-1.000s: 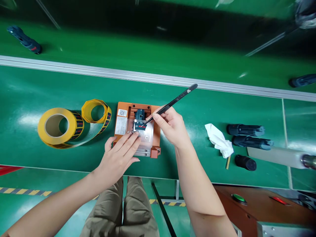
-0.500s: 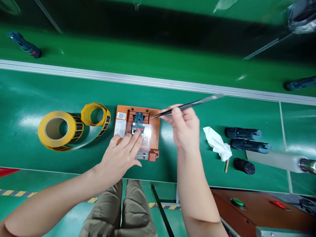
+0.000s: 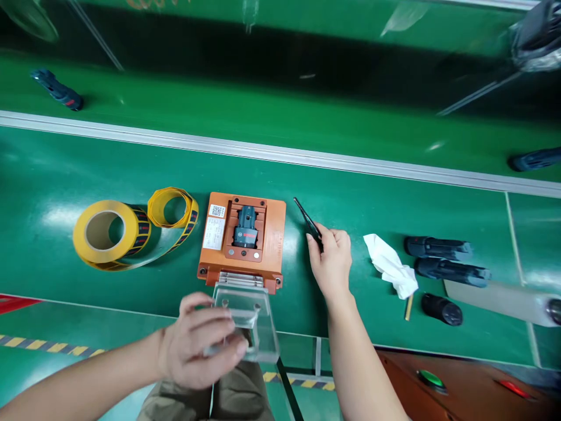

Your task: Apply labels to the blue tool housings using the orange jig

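Clear acrylic cover plate [image 3: 248, 324], one, pinched in left hand [image 3: 197, 345] at the bench's near edge, below one orange jig [image 3: 274, 234]. Right hand [image 3: 333, 263] grips one pair of black tweezers [image 3: 307, 221].

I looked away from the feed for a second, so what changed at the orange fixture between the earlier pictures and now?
The left hand has swung the clear cover off the dark part and toward the person, and grips it. The right hand pulled the tweezers away from the part and lowered them to the mat at the right. The orange fixture, tape rolls and white cloth stayed put.
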`<control>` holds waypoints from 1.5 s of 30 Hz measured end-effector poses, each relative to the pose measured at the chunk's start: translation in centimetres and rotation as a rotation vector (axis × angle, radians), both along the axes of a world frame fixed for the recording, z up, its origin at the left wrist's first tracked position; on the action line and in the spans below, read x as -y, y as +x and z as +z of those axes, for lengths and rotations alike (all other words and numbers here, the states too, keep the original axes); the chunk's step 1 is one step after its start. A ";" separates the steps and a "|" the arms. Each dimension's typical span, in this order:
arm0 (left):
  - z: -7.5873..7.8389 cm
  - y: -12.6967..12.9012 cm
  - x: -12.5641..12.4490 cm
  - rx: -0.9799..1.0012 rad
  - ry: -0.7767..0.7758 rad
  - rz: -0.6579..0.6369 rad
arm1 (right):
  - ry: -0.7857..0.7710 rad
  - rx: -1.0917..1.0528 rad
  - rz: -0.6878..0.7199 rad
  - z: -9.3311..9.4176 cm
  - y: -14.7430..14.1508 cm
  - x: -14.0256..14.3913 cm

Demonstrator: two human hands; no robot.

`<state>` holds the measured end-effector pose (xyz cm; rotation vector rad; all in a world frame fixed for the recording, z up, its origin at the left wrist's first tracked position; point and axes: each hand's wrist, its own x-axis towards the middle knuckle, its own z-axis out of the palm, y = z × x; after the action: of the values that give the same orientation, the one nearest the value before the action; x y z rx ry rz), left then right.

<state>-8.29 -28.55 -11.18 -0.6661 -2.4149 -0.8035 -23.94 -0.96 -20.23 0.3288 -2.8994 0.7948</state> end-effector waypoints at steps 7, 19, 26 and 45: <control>-3.0 5.1 -0.2 0.350 -0.141 -0.195 | -0.028 -0.070 0.114 1.5 0.0 1.9; -6.0 -0.2 2.0 0.336 -0.047 0.062 | -0.202 0.150 0.712 2.4 -0.3 6.5; -7.0 -0.2 2.2 0.337 0.008 0.011 | -0.186 0.159 0.759 2.6 -1.5 8.2; -8.0 0.2 2.6 0.320 0.012 0.009 | -0.100 0.110 0.733 4.9 -1.9 9.6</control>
<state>-8.07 -31.12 -19.23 -0.5555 -2.6924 -0.9833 -25.83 -10.56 -15.36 1.4181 -2.8009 1.0568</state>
